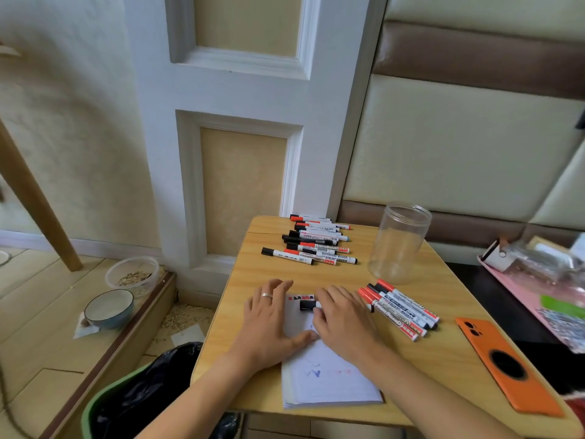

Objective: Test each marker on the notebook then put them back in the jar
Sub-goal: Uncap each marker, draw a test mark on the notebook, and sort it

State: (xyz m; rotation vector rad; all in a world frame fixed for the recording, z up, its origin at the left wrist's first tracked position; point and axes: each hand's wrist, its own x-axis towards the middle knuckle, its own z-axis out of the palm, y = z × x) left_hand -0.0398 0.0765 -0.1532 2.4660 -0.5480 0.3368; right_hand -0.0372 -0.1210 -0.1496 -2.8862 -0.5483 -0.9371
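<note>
Black-capped marker on lined notebook

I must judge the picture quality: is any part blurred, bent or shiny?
Head view: even soft daylight, weak shadows; the wall panels bow from the wide lens; the pink tray at the right edge is smeared; the clear plastic jar shows faint glare.

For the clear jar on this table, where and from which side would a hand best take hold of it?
Grip the jar around its smooth cylindrical wall at mid-height, coming from the near side, probably with the right hand, which is closer. It stands upright with its open mouth up and holds nothing visible. The cluster of markers lies in front of it, so reach over those.
</note>
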